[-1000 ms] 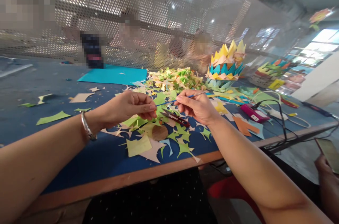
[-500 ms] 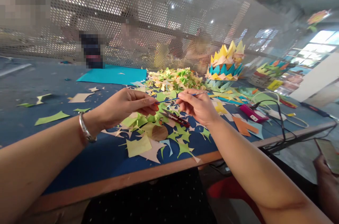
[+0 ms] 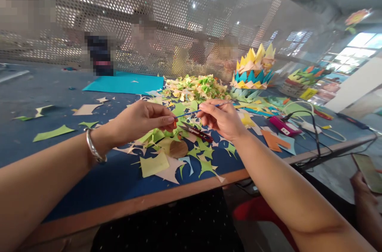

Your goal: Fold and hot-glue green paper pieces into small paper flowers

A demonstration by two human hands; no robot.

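Note:
My right hand is closed in a pinch around a thin blue stick, whose far end sticks out past the fingers. The stick's other end meets the fingertips of my left hand. Those fingers are pressed together on a small orange piece, mostly hidden, perhaps paper. Below the hands, a red-handled cutting tool lies among green and cream paper scraps. A round wooden disc rests close by.
Behind my hands is a heap of small folded paper pieces, with a blue sheet to its left. A tiered paper crown stands back right, near a magenta power strip and cables. Another person's hand holds a phone at far right.
The view has shifted slightly. My left fingers have closed a little further over the orange piece, so less of it shows. Both hands keep nearly the same place along the blue stick.

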